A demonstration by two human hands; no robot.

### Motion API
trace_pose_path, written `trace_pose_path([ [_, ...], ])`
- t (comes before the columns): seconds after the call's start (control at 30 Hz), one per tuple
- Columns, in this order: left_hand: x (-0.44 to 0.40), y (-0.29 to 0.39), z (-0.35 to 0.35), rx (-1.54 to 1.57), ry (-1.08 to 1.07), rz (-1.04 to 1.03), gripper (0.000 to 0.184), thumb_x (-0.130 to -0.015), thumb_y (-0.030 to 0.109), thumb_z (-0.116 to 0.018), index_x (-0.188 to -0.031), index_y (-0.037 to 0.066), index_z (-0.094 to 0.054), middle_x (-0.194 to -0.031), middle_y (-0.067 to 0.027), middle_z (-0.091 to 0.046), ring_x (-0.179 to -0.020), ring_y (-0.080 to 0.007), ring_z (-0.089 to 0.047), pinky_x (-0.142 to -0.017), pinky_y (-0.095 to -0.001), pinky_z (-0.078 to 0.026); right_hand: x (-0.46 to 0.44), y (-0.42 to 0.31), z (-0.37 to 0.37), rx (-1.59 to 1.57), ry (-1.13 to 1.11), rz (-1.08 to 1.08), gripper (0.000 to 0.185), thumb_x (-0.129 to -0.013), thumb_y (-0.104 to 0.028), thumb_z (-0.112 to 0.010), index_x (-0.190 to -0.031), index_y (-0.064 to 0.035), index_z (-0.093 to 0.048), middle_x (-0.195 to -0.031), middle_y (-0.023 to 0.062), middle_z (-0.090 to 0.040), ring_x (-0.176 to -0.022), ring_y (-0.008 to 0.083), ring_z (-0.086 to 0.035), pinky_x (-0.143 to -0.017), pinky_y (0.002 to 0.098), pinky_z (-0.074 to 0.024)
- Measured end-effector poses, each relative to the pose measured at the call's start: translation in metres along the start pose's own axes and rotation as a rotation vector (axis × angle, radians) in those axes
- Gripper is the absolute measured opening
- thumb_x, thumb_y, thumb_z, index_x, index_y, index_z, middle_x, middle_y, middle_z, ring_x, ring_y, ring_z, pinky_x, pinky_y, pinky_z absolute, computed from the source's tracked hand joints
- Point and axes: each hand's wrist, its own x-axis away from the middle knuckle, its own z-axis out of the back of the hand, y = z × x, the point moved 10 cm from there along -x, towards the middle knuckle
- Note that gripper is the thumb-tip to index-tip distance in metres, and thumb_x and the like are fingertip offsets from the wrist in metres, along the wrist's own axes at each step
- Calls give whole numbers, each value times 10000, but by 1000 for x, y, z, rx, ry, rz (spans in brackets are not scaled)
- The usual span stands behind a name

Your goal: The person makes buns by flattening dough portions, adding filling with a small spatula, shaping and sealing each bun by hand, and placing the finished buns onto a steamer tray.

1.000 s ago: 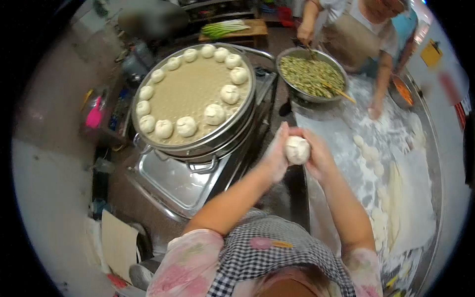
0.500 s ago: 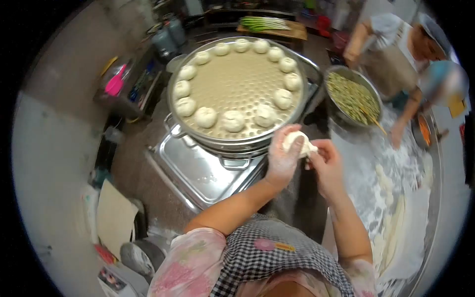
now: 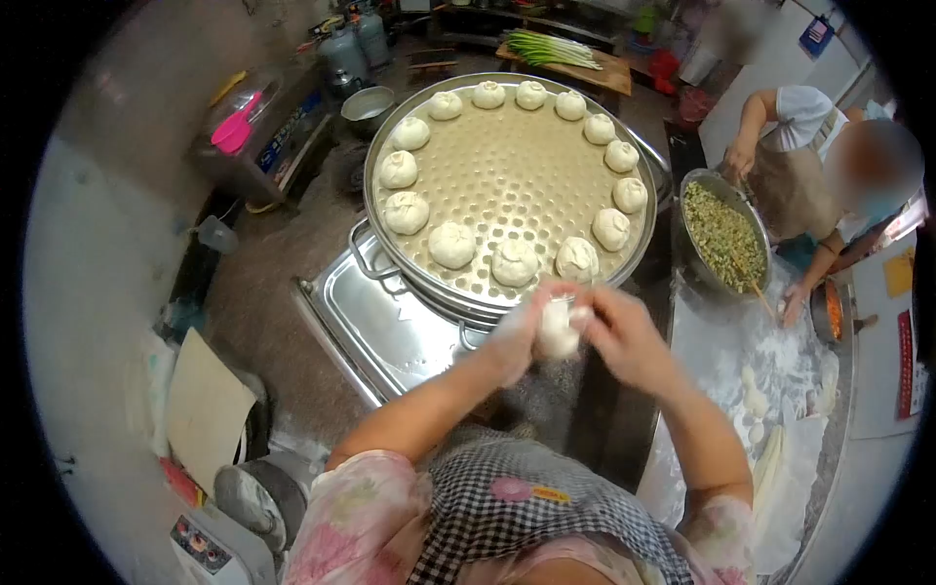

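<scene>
A white dough bun [image 3: 558, 333] is between my two hands, just off the near rim of a big round steamer tray [image 3: 497, 175]. My left hand [image 3: 515, 336] wraps round its left side. From the right, the fingers of my right hand [image 3: 622, 333] are pinched together at the bun's top edge, somewhat blurred by motion. Several pleated buns [image 3: 452, 245] stand in a ring along the tray's inner edge. The middle of the tray shows bare perforated metal.
On the right, a floured worktable [image 3: 717, 341] holds a bowl of chopped green filling [image 3: 721, 234] and dough strips [image 3: 770, 463]. A co-worker stands behind it, one hand [image 3: 795, 302] on the table. A metal lid or pan [image 3: 366, 322] lies below the steamer. Spring onions [image 3: 551, 49] lie on a board.
My hands have moved slightly left and down with the bun, and its gathered top has turned. My view has shifted. The co-worker's head and body have shifted too.
</scene>
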Motion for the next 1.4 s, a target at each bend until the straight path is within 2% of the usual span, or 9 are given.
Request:
trace_pose_path([
  [0.17,12,102,56,-199,172,-432,523,-974,432,-290,-1257,7,-404,-1172,-166,-502,-997,-223,-534,-855,-323,-451,-80,0,37,-76,125,-88,159,-857,-125,-551,-912,24,-539,-724,104,-557,-696,148,-540,-654,289,-434],
  [0.37,22,68,78,-149,259,-219,534,-949,446,-348,-1178,-22,-465,-1032,-157,-591,-953,-228,-569,-836,-360,-460,-125,98,4,269,139,-168,216,-858,-150,-553,-1009,-10,-618,-965,195,-616,-877,302,-604,-779,367,-462],
  [0.6,20,36,44,-205,-109,-186,473,-945,370,-448,-1196,-29,-476,-1079,-112,-578,-944,-169,-550,-835,-297,-446,-101,83,42,298,207,-267,246,-858,-171,-558,-1071,-72,-628,-1037,171,-605,-952,338,-583,-859,395,-444],
  [0.97,12,-7,10,-251,-327,-42,321,-937,206,-482,-1174,-9,-509,-1090,-92,-581,-928,-143,-552,-802,-264,-454,-146,91,-19,731,1,-64,132,-745,-69,-547,-859,-12,-577,-908,183,-592,-886,315,-583,-795,386,-459],
  [1.03,11,-18,15,-273,-308,-8,392,-924,282,-500,-1167,-26,-504,-1083,-121,-586,-927,-172,-570,-801,-291,-461,-134,57,-17,709,163,328,139,-753,-20,-510,-871,42,-550,-910,185,-595,-888,316,-585,-816,384,-469],
  [1.2,10,-37,26,-348,-299,75,537,-895,433,-528,-1142,-43,-512,-1059,-159,-600,-890,-211,-599,-776,-323,-473,-120,106,32,558,141,-198,283,-879,-180,-475,-1091,-9,-553,-967,190,-600,-929,336,-579,-834,412,-455],
  [1.3,18,-50,35,-357,-359,161,376,-913,236,-517,-1168,-39,-502,-1090,-128,-580,-928,-166,-565,-813,-286,-455,-63,129,144,394,363,-425,339,-881,-241,-497,-1135,-24,-558,-1052,195,-592,-965,340,-567,-861,420,-441],
  [1.37,27,-63,49,-399,-373,226,376,-910,239,-524,-1163,-38,-507,-1090,-124,-585,-936,-165,-565,-819,-295,-453,19,217,214,876,714,-265,295,-865,-200,-531,-1106,-38,-580,-1052,194,-596,-985,344,-555,-863,422,-436],
  [1.4,33,-69,58,-410,-371,249,368,-910,232,-524,-1160,-38,-509,-1089,-122,-587,-935,-164,-566,-819,-296,-453,53,247,241,980,656,-393,277,-851,-186,-550,-1081,-35,-584,-1040,189,-599,-987,347,-551,-844,434,-438],
])
